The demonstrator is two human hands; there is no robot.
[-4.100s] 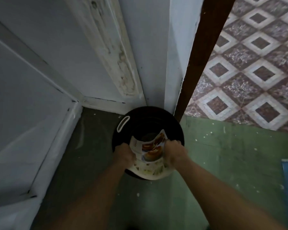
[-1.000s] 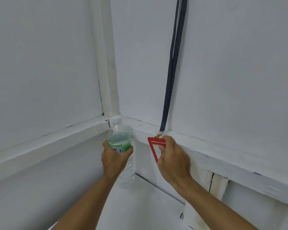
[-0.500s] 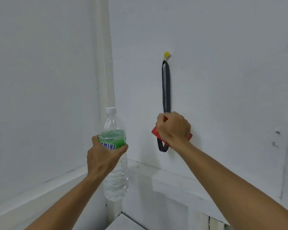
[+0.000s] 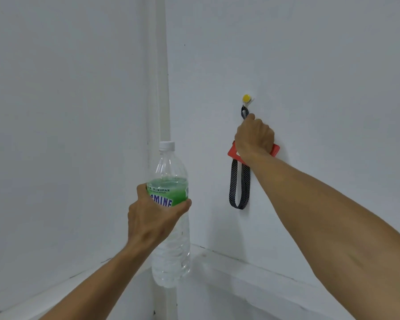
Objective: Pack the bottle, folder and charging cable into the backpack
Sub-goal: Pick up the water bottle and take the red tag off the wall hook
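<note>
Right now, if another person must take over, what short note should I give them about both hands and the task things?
Left hand: holds the water bottle upright by its green label, cap on.
Right hand: grips a red card holder and the striped lanyard, whose top loop is at the yellow wall hook.
Backpack, folder and charging cable: not in view.
Done: bottle in hand.
Left: find the backpack, pack all three items.

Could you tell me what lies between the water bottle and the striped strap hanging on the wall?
In the head view, only bare white wall lies between the bottle and the strap; they stay apart.
</note>
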